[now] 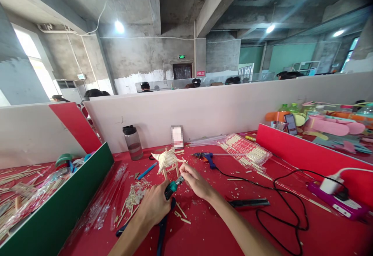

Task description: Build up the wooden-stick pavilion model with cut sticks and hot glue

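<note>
Red worktop (198, 238) with a small stick-built pavilion model (167, 159) near its far edge, left of the middle. The left hand (154, 205) wraps around a teal-handled tool (171, 188) on the near side of the model. The right hand (198, 181) has thumb and fingers drawn together beside the tool's tip; what they pinch cannot be told. A blue glue gun (209, 159) lies right of the model; a bottle (133, 143) stands by the far left corner.
</note>
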`<state>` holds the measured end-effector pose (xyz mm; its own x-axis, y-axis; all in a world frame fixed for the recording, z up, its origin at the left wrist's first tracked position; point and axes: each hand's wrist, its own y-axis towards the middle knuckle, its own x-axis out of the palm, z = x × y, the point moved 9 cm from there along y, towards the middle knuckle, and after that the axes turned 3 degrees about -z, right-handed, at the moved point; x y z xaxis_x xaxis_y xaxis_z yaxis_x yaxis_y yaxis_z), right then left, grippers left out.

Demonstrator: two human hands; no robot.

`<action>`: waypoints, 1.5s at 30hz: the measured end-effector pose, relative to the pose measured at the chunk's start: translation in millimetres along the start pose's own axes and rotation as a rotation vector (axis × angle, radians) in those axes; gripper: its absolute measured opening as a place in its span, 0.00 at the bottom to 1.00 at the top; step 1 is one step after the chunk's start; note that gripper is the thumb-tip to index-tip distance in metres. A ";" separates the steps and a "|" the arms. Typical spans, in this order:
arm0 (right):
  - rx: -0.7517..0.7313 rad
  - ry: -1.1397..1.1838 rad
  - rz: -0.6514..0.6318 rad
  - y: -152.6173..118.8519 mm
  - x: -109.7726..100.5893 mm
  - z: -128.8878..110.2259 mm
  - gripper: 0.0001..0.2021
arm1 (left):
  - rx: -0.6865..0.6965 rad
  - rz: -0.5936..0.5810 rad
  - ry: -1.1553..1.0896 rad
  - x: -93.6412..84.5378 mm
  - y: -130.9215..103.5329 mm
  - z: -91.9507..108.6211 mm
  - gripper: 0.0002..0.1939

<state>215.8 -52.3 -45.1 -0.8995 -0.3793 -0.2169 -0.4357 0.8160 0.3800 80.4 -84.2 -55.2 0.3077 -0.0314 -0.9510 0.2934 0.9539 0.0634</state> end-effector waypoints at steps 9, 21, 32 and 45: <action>0.058 0.060 -0.018 -0.7 -1.3 7.9 0.10 | -0.043 -0.032 0.081 -0.9 3.3 1.7 0.17; 0.142 -0.192 0.106 1.4 -38.9 30.0 0.04 | -0.030 0.019 0.195 -0.8 4.0 -12.1 0.18; 0.176 -0.715 0.067 -7.8 -45.4 39.4 0.06 | -0.053 -0.016 0.107 18.3 8.3 -20.7 0.23; 0.096 -0.252 0.036 0.2 -34.8 20.5 0.05 | 0.078 0.081 0.178 0.8 2.6 -3.3 0.19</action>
<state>247.7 -30.0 -55.9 -0.8726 -0.2389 -0.4261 -0.3880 0.8689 0.3074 78.4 -80.7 -56.8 0.1706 0.1040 -0.9798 0.3451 0.9251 0.1583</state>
